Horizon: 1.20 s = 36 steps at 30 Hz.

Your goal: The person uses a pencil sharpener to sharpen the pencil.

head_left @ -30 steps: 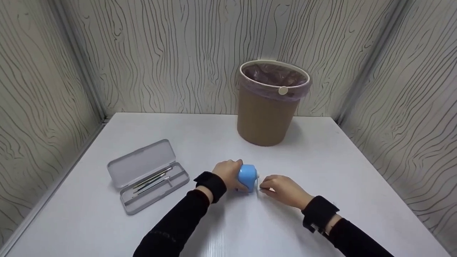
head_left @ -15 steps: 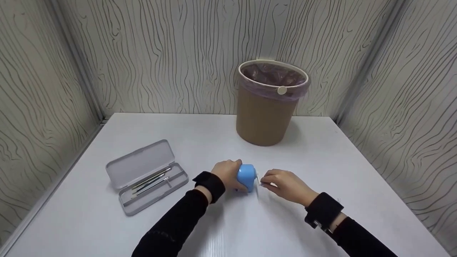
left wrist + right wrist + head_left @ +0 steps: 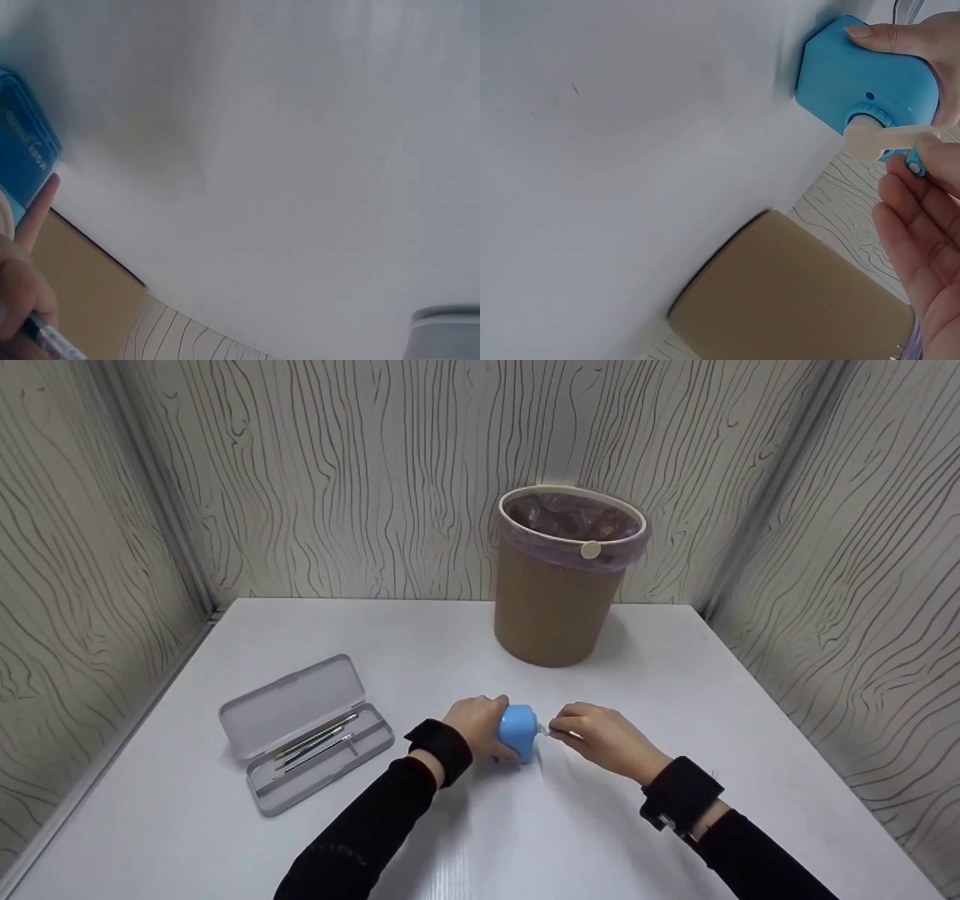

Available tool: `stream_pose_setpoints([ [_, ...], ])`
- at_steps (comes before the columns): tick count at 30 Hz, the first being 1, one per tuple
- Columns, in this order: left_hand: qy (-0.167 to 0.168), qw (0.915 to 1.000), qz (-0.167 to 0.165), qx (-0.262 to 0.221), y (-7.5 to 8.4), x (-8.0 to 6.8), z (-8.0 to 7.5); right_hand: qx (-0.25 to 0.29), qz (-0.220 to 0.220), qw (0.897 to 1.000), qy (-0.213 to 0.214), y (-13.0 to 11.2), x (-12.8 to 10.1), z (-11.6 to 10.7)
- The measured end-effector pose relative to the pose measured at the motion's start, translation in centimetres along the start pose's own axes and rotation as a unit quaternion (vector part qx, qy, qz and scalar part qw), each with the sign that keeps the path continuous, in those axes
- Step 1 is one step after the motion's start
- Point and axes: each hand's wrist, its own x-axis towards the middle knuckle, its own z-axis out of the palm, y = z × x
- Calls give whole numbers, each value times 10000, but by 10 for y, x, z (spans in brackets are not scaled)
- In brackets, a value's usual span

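A blue box-shaped pencil sharpener (image 3: 519, 731) stands on the white table (image 3: 465, 645), near its middle. My left hand (image 3: 476, 724) grips it from the left, fingers curled over its top (image 3: 900, 34). My right hand (image 3: 600, 739) pinches the white crank handle (image 3: 885, 139) on the sharpener's right face (image 3: 855, 75). In the left wrist view the sharpener (image 3: 26, 157) shows at the left edge beside a fingertip (image 3: 34, 217). A thin pencil-like stick (image 3: 49, 341) lies under the curled fingers there.
A tan waste bin (image 3: 562, 577) with a pink liner stands at the table's back right, just beyond the hands. An open grey pencil case (image 3: 304, 731) holding thin tools lies to the left. Patterned walls enclose the table on three sides.
My right hand has moved up and slightly toward the sharpener, carrying the crank handle round. The left hand and the sharpener have stayed put.
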Motion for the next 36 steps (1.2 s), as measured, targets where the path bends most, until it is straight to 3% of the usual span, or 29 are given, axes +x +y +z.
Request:
stream_pose_setpoints([
  [9, 205, 9995, 209, 138, -4, -2, -1, -253, -167, 9993, 202, 5, 10, -3],
  [17, 176, 9993, 253, 198, -3, -3, -1, -248, 216, 9992, 233, 15, 30, -3],
  [29, 181, 9992, 299, 177, -2, 0, 4, -383, 712, 9967, -16, 30, 44, 23],
  [36, 355, 9980, 401, 332, -5, -2, 3, -226, 900, 9955, -192, 33, 47, 36],
])
